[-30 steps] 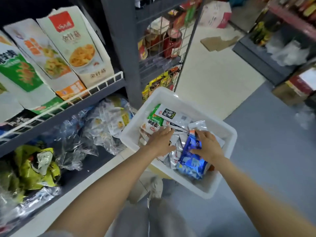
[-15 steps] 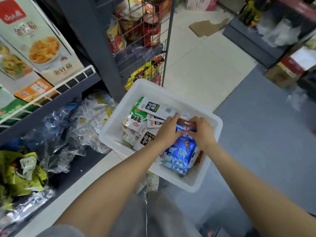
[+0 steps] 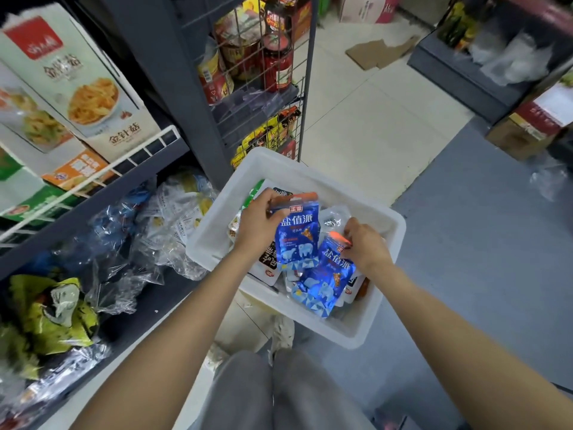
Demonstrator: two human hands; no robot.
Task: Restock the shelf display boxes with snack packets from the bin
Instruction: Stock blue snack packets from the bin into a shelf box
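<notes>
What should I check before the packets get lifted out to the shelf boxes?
1. Left hand grips the upper blue packet by its top: ok.
2. Right hand pinches the lower blue packet at its top edge: ok.
3. Upper packet overlaps the lower one, may drag: not ok.
4. White bin sits steady: cannot tell.
5. Room in the display box: cannot tell.

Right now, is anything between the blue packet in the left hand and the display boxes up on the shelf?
Nothing visible blocks it. The left hand holds the blue packet upright above the white bin, and the space up and left to the display boxes looks open. Only the white wire rail fronts them.
</notes>
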